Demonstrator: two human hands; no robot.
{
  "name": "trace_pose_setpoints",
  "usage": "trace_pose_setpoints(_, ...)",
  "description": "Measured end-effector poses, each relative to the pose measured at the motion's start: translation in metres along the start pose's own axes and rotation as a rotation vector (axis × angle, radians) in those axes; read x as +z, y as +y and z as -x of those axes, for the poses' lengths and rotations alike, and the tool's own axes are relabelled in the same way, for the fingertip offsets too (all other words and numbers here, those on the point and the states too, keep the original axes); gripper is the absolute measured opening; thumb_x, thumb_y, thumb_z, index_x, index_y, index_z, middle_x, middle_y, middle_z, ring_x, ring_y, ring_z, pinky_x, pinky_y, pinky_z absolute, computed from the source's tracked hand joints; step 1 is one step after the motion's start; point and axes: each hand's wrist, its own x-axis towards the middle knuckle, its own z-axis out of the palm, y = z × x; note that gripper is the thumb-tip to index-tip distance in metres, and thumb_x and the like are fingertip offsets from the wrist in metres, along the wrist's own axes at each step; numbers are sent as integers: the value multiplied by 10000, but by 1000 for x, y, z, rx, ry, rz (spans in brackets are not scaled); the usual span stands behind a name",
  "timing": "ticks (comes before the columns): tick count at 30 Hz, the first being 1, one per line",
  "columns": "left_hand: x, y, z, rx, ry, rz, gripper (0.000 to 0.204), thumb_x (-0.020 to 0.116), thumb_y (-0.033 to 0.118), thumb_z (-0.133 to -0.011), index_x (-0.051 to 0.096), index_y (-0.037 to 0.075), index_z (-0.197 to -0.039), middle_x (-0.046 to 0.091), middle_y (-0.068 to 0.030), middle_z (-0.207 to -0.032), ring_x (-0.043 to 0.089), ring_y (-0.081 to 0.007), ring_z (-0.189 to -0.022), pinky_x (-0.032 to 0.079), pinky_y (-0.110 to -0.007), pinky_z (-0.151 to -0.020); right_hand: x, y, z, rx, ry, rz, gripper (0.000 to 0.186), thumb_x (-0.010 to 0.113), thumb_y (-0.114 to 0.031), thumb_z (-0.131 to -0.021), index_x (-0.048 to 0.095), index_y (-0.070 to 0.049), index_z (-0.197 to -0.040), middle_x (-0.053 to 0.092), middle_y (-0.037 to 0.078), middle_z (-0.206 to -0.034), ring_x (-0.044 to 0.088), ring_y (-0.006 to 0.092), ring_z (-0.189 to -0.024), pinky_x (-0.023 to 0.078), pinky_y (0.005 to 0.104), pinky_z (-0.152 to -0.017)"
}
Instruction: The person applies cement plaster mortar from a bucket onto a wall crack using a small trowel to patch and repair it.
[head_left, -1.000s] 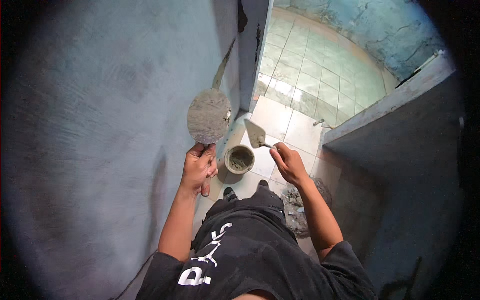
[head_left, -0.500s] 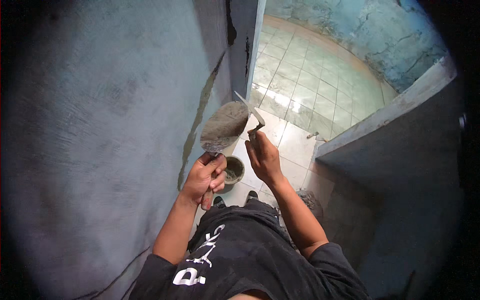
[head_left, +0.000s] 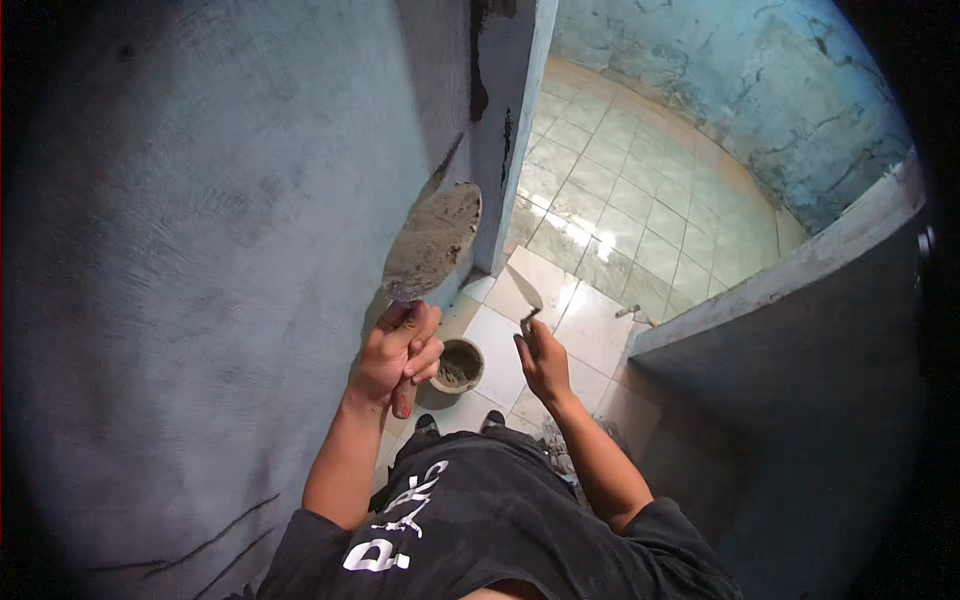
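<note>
My left hand (head_left: 396, 352) is closed round the red handle of a large rounded trowel (head_left: 434, 240). Wet grey mortar coats the face of its blade, which stands close to the plastered wall (head_left: 250, 220). In my right hand (head_left: 544, 362) is a smaller pointing trowel (head_left: 526, 290), gripped by its handle with the narrow blade aimed forward and left, away from the big trowel. A strip of damp mortar (head_left: 442, 165) runs along the wall, partly hidden behind the large blade.
A bucket (head_left: 460, 368) with mortar in it stands on the tiled floor (head_left: 498, 340) ahead of my feet. Beyond the doorway lies another tiled floor (head_left: 640, 200). A low wall (head_left: 780, 270) rises at right, with a small tool (head_left: 632, 313) by its end. Rubble lies near my right forearm.
My right hand has drawn back and down, taking the small trowel away from the large blade. The large trowel has shifted slightly left and up, still in my left hand.
</note>
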Motion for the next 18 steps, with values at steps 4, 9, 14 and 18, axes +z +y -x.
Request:
trace_pose_setpoints(4, 0, 0, -14, 12, 253, -322, 126, 544, 175, -1092, 562, 96, -995, 421, 30, -714, 365, -73, -443, 345, -261, -436, -18, 1, -4, 233, -94, -200, 213, 686, -131, -999, 581, -67, -1173, 654, 131, -830, 621, 218, -652, 503, 343, -590)
trace_pose_setpoints(9, -14, -6, -15, 29, 361, -937, 144, 592, 141, -1047, 625, 28, -966, 527, 14, -631, 470, -67, -498, 379, -279, -460, -72, -17, -50, 320, -177, -633, 244, 636, -187, -1051, 583, -35, -1234, 569, -28, -778, 466, 54, -605, 401, 239, -541)
trace_pose_setpoints(14, -11, 9, -9, 53, 246, -1062, 120, 538, 34, -947, 643, 11, -892, 561, 7, -641, 493, -75, -510, 407, -273, -480, -111, -22, -82, 216, -297, -472, 295, 711, -124, -1000, 544, -67, -1237, 495, -20, -690, 395, 49, -616, 311, 243, -547)
trace_pose_setpoints(18, -6, 29, -8, -114, 197, -1211, 395, 509, -41, -905, 686, -46, -1258, 768, -123, -1152, 664, -152, -1029, 501, -303, -962, -134, -21, -110, 48, -337, -243, 255, 712, -102, -990, 616, -42, -1218, 668, 43, -850, 566, 103, -722, 480, 267, -667)
